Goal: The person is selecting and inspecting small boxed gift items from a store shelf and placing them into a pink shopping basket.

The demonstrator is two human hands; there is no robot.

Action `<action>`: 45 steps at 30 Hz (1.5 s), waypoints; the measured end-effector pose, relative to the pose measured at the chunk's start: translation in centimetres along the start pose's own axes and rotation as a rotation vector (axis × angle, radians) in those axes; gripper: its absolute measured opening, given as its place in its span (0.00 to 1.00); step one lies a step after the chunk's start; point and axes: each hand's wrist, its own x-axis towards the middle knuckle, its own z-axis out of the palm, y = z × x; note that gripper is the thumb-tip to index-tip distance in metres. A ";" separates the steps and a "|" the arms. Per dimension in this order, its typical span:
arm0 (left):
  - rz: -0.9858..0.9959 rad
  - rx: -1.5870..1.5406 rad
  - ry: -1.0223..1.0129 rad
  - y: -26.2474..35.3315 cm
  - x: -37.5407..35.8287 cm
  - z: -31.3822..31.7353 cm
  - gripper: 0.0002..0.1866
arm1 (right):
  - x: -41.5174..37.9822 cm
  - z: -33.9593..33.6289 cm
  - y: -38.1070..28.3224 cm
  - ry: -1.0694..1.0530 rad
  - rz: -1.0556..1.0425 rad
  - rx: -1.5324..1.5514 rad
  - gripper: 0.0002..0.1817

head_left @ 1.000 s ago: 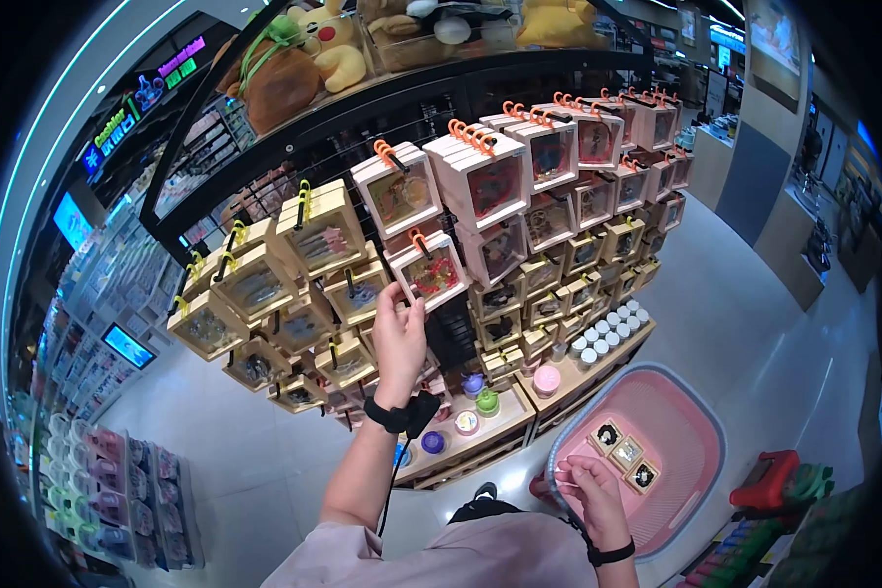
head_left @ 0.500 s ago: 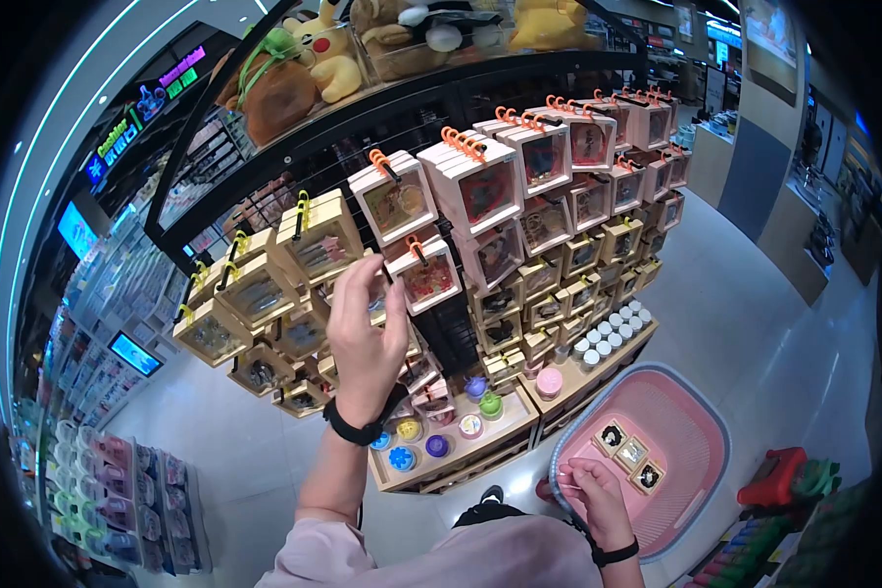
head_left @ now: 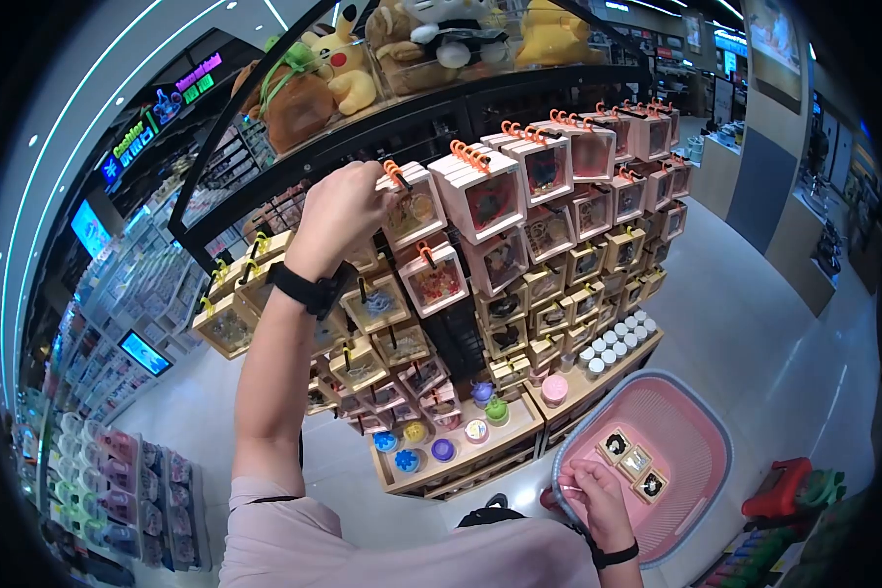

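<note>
My left hand [head_left: 343, 211], fingers curled, is raised at the upper left corner of a white clear-fronted box [head_left: 412, 208] hanging under an orange coiled tag [head_left: 396, 174]. Its fingertips are hidden, so I cannot tell what they grip. Just below hangs a similar white box [head_left: 433, 279] with red contents. To the lower left are several wooden-framed boxes [head_left: 372, 302] with yellow tags. My right hand [head_left: 598, 495] has its fingers pinched together over the near left rim of a pink basket [head_left: 686, 461]. Inside the basket lie three small framed boxes [head_left: 637, 461] in a row.
More white boxes [head_left: 480, 196] with orange tags fill the rack to the right. Plush toys [head_left: 343, 64] sit on the top shelf. Below, a wooden ledge [head_left: 461, 461] bears colourful small containers and white-lidded jars [head_left: 612, 343]. A red item [head_left: 779, 487] stands right of the basket.
My left hand has moved up and left, from beside the lower white box to the upper one, and its fingers have curled in. My right hand stays over the basket rim.
</note>
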 end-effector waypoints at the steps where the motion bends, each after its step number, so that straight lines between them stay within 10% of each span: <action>1: 0.000 0.033 -0.045 -0.3 0.3 0.1 0.12 | -0.1 -0.1 -0.1 0.002 -0.001 0.001 0.16; 45: 0.022 -0.132 -0.342 -4.7 4.5 2.2 0.10 | -0.3 -1.1 1.1 0.011 0.005 0.068 0.14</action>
